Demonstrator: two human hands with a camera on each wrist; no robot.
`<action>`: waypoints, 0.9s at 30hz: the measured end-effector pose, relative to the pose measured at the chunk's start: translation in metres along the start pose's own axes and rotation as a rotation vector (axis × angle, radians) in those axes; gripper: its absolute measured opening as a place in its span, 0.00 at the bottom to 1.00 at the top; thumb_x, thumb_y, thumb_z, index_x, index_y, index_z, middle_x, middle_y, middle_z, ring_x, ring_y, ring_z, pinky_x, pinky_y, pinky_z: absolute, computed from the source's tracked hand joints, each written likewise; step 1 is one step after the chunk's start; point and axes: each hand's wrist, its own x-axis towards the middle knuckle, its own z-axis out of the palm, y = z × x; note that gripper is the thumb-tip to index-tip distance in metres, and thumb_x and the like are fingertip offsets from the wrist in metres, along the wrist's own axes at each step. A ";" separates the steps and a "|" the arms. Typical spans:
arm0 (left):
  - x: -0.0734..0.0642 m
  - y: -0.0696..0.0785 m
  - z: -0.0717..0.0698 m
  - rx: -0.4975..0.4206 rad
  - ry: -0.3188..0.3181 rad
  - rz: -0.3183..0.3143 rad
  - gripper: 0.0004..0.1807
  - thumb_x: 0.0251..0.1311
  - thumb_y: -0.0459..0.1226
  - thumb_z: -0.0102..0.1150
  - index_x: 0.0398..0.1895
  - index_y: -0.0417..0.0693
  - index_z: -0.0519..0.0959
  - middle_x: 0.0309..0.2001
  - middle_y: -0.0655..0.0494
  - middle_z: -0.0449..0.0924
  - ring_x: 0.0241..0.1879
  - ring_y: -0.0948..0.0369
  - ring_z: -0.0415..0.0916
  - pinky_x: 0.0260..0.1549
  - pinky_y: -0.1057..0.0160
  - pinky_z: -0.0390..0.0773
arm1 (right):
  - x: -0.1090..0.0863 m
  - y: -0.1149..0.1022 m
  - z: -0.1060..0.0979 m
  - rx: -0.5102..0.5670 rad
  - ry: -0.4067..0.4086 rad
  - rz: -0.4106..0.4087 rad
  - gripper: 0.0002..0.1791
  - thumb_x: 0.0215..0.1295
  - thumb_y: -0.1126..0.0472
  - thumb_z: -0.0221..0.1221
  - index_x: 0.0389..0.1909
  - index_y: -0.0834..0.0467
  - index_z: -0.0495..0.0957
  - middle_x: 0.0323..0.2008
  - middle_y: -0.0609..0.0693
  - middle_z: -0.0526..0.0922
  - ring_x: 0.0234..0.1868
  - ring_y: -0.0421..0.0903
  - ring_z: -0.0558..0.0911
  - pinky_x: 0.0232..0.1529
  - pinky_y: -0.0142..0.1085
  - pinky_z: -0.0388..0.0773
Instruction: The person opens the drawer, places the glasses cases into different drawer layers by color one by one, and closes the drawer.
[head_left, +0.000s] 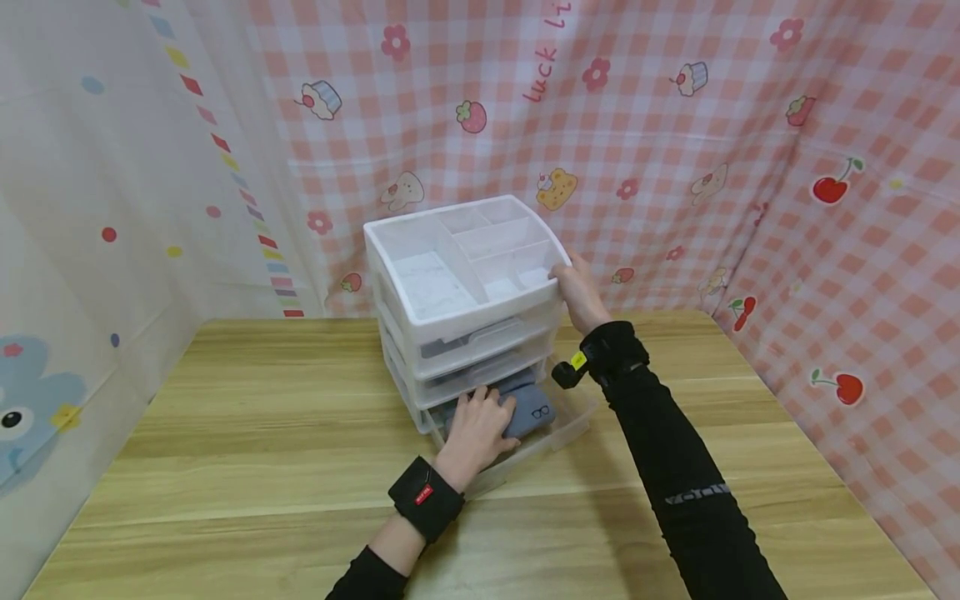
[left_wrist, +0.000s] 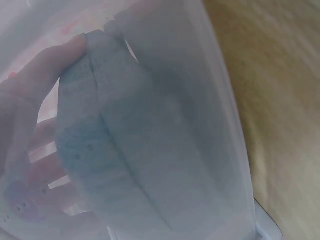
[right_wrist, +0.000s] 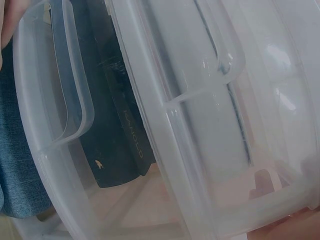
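A white plastic drawer organizer (head_left: 416, 333) stands on the table with its translucent bottom drawer (head_left: 573, 421) pulled out. In that drawer lies a blue-grey glasses case (head_left: 531, 412) printed with a small pair of glasses. My left hand (head_left: 478, 427) reaches into the drawer, fingers spread and touching the case. Through the cloudy drawer wall, the left wrist view shows the case (left_wrist: 135, 135) beside the thumb and fingers. My right hand (head_left: 583, 293) grips the organizer's upper right edge. The right wrist view shows the blue fabric case (right_wrist: 22, 165) by the drawers.
A dark item lettered KANOLD (right_wrist: 117, 150) shows through a closed drawer. The organizer's top tray (head_left: 427, 283) has several compartments. Around it is the wooden table (head_left: 262, 433), with a checked curtain (head_left: 660, 142) behind and at the right.
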 end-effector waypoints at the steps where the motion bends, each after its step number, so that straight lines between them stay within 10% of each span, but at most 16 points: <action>1: 0.000 0.000 0.000 -0.005 -0.006 0.000 0.31 0.41 0.61 0.69 0.45 0.54 0.80 0.42 0.52 0.83 0.41 0.55 0.78 0.33 0.57 0.82 | 0.000 0.000 0.000 -0.002 0.000 0.000 0.35 0.57 0.71 0.40 0.70 0.61 0.59 0.67 0.59 0.65 0.58 0.53 0.67 0.67 0.48 0.63; 19: 0.001 -0.006 -0.003 -0.110 -0.009 0.045 0.28 0.43 0.58 0.71 0.43 0.51 0.82 0.41 0.52 0.82 0.43 0.55 0.78 0.36 0.59 0.84 | 0.000 0.002 0.000 0.007 -0.013 -0.018 0.35 0.56 0.70 0.41 0.70 0.61 0.58 0.67 0.58 0.65 0.60 0.53 0.67 0.70 0.49 0.62; 27: 0.003 -0.003 -0.009 -0.109 0.058 0.234 0.16 0.56 0.47 0.65 0.47 0.54 0.81 0.42 0.57 0.82 0.44 0.57 0.77 0.41 0.62 0.82 | 0.000 0.002 0.000 0.018 -0.008 -0.015 0.35 0.56 0.70 0.41 0.69 0.62 0.59 0.67 0.59 0.65 0.60 0.53 0.67 0.70 0.49 0.62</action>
